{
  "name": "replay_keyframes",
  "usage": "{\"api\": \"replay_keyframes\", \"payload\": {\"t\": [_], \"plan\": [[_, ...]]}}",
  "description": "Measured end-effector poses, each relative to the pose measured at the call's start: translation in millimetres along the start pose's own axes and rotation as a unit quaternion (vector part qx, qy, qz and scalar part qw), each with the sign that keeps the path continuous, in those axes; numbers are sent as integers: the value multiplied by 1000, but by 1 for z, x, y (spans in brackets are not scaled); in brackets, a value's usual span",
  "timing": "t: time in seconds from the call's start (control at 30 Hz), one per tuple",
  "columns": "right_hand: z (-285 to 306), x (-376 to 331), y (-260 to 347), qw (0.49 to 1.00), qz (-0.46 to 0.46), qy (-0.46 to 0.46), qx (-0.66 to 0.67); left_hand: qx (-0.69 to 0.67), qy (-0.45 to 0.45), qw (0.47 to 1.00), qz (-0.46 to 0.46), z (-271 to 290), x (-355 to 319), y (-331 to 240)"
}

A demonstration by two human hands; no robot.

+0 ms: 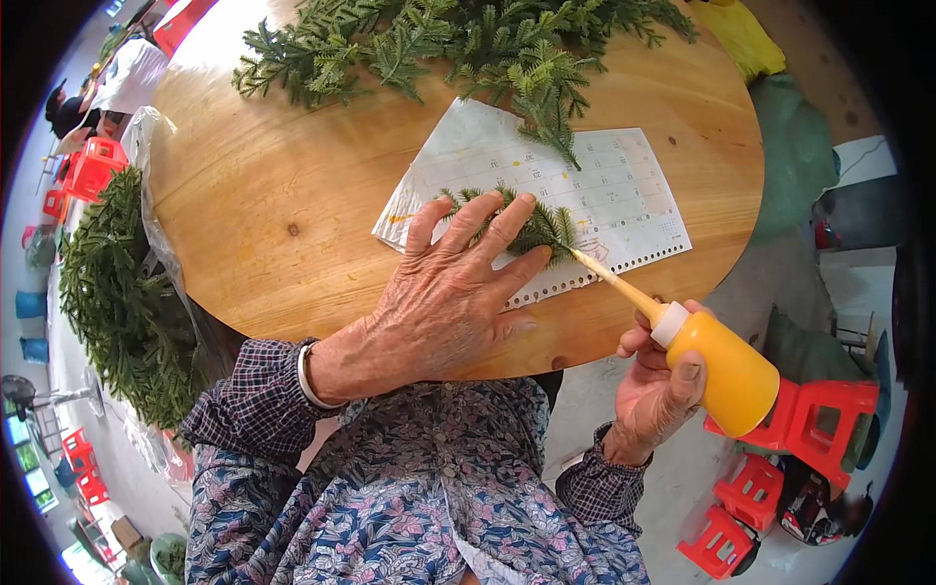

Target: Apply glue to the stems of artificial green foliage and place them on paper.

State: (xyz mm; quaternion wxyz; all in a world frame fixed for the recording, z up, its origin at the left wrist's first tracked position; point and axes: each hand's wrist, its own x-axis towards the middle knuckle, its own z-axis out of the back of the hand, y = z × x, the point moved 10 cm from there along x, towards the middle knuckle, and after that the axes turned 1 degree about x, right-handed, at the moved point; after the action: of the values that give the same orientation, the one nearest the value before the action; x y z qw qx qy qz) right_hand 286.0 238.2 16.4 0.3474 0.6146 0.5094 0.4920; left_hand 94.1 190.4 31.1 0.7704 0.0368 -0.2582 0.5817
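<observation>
Green fir sprig [541,226]: flat on a printed calendar sheet [624,195], near the front edge of the round wooden desk [253,214]. Pinned under spread fingers of left hand [453,292], palm down, grip open and pressing. Yellow squeeze bottle [726,370]: clasped in right hand [658,390], grip closed around its body, tilted, long nozzle tip touching the sprig's right end. Heap of loose green fir branches [458,44]: far side of desk, one branch overlapping the sheet's upper edge. Further greenery bundle [122,302]: off the desk, at left, beside clear plastic. Red plastic stools [780,458]: on floor at lower right.
</observation>
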Motion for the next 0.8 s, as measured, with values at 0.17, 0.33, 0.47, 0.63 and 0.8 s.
{"api": "replay_keyframes", "payload": {"t": [0.17, 0.33, 0.47, 0.63, 0.8], "plan": [[1, 5, 0, 1000, -1, 17, -19, -5, 1, 1000, 1, 1, 1, 0], [4, 5, 1, 999, -18, 19, -31, -15, 2, 1000, 7, 1, 1, 0], [8, 5, 2, 999, -29, 0, -17, -20, 4, 1000, 9, 2, 1, 0], [9, 3, 3, 999, -26, -13, -20, -19, 13, 1000, 9, 3, 1, -1], [11, 0, 3, 999, -29, -18, -27, -22, 12, 1000, 8, 4, 2, 0]]}}
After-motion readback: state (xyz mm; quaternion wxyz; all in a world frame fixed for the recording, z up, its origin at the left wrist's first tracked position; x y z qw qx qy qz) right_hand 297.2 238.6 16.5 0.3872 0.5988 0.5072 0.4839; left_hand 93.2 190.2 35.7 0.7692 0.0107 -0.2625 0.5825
